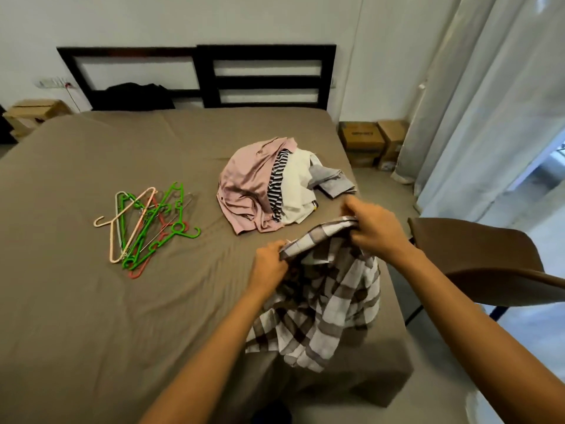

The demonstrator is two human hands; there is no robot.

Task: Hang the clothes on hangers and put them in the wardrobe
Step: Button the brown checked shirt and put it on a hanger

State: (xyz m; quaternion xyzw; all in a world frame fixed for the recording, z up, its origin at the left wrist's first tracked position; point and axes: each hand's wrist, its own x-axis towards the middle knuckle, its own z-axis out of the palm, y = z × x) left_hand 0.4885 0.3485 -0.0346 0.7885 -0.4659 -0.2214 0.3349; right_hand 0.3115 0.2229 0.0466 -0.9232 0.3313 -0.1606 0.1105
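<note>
A brown and white checked shirt (pixel 327 301) hangs above the bed's near right corner, held up by its top edge. My left hand (pixel 270 266) grips the left end of that edge and my right hand (pixel 371 223) grips the right end. Behind the shirt, a pile of clothes (pixel 269 188) lies on the bed: a pink garment, a striped one, a white one and a grey one. Several plastic hangers (pixel 143 224), green, pink, white and red, lie in a loose heap on the left of the bed. No wardrobe is in view.
The bed (pixel 107 301) has a brown sheet and a dark headboard (pixel 263 75), with a black garment (pixel 134 96) at its head. A brown chair (pixel 477 255) stands close on the right. Cardboard boxes (pixel 371 142) and pale curtains (pixel 489 102) fill the far right.
</note>
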